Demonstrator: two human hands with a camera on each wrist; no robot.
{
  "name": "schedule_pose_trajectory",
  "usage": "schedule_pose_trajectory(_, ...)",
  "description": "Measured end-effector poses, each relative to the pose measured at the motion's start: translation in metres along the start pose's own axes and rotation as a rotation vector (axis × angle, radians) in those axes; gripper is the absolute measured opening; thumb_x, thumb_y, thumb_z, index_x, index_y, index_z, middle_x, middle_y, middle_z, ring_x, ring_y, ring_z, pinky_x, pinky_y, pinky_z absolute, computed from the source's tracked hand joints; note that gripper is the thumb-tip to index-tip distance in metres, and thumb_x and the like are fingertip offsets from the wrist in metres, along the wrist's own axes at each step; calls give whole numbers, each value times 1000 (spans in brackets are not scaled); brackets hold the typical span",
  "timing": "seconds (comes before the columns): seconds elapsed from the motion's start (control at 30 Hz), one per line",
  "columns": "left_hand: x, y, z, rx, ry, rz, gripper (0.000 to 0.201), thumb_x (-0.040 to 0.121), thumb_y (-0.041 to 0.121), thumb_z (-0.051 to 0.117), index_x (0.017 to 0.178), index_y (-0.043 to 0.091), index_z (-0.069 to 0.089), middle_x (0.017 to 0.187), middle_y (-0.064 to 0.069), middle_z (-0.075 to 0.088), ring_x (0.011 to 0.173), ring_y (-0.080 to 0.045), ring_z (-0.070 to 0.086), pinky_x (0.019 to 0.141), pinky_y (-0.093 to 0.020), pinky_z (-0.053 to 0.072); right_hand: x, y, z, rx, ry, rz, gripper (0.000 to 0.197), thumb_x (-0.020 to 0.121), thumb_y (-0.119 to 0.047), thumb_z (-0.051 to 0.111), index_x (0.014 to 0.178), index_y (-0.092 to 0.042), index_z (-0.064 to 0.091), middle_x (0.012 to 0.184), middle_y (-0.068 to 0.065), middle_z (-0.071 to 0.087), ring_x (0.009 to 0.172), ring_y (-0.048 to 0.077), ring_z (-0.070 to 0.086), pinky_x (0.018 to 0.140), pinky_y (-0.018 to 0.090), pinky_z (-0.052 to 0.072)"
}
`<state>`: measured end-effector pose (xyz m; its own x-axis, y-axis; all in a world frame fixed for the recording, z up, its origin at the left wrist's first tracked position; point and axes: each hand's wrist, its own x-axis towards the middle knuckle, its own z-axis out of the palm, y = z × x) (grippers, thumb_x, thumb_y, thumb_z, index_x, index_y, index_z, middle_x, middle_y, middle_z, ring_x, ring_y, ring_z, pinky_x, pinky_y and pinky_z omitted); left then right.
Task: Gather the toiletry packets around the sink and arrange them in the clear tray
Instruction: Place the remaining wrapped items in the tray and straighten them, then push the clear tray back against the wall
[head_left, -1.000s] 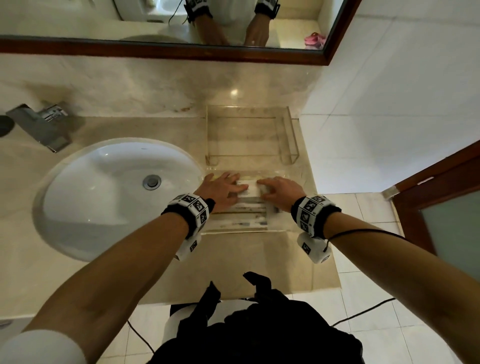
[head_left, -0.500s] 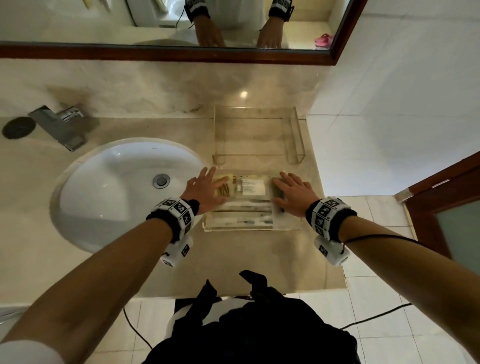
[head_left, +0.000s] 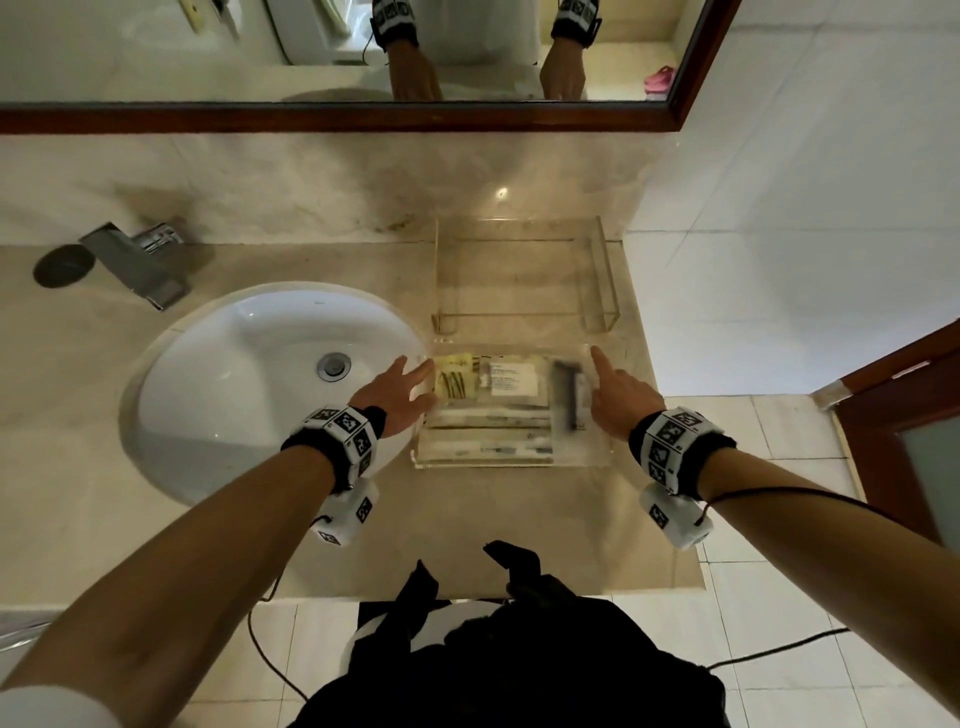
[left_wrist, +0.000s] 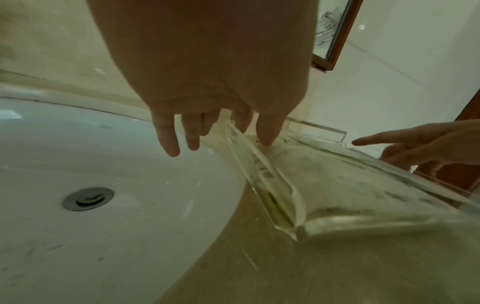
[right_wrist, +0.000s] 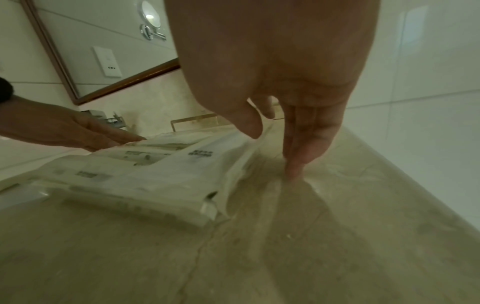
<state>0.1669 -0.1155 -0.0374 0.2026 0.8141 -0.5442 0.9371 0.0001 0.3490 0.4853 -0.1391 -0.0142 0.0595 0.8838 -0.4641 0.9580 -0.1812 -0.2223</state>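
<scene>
Between your hands, the tray (head_left: 511, 460) of packets (head_left: 506, 387) sits on the worktop (head_left: 467, 525); left fingers (head_left: 415, 371) straight at its left wall, right fingers (head_left: 602, 364) straight, just right.

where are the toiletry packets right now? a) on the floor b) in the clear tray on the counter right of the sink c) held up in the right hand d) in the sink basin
b: the toiletry packets lie flat inside the clear tray on the counter, right of the sink; the left hand and right hand flank the tray, fingers straight, holding nothing.
</scene>
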Motion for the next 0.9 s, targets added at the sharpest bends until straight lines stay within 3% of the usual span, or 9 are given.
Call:
schedule_pose_trajectory(0.07,-2,2,0,-67,68,10,71,97,49,45,155,32,7,151,-12,37,133,-31,44,107,-43,37,1,-1,-1,-7,-10,57,63,97,-22,37,153,-20,7,112,15,62,91,32,61,78,37,47)
schedule_pose_trajectory(0.13,-7,5,-2,-142,106,-68,65,94,47,51,148,20,26,116,-9,66,99,-27,65,89,-38,50,1,-4,-1,-34,-7,74,46,99,-23,37,141,-10,29,113,17,63,97,34,61,75,35,43)
schedule_pose_trajectory(0.2,-10,8,-3,-153,45,-132,40,95,42,49,118,10,53,84,-5,73,70,-22,70,71,-31,54,4,-7,1,-21,-15,81,33,99,-23,38,128,-6,40,115,18,62,99,34,61,72,33,40)
schedule_pose_trajectory(0.27,-9,12,-4,-117,1,-141,32,95,34,47,89,6,61,70,-5,72,62,-21,69,60,-27,51,9,-7,1,9,-31,92,31,99,-25,40,124,-6,42,116,16,62,96,32,60,72,33,41)
schedule_pose_trajectory(0.43,0,23,-11,-123,12,-126,27,94,27,44,80,7,57,66,-9,72,60,-23,66,64,-31,53,23,-4,-12,-3,-7,106,37,97,-25,41,129,-7,41,121,17,60,106,34,60,76,34,42)
schedule_pose_trajectory(0.57,10,33,-15,-133,30,-112,25,93,25,43,84,6,58,65,-9,72,65,-25,69,71,-34,54,29,3,-22,-22,9,127,40,96,-23,42,133,-7,41,125,18,59,110,36,59,82,37,44)
schedule_pose_trajectory(0.9,30,48,-21,-81,94,-125,23,93,25,39,88,9,54,66,-8,70,64,-24,63,69,-33,49,45,9,-36,-4,28,145,39,97,-27,39,130,-8,45,126,18,58,111,36,58,87,38,46)
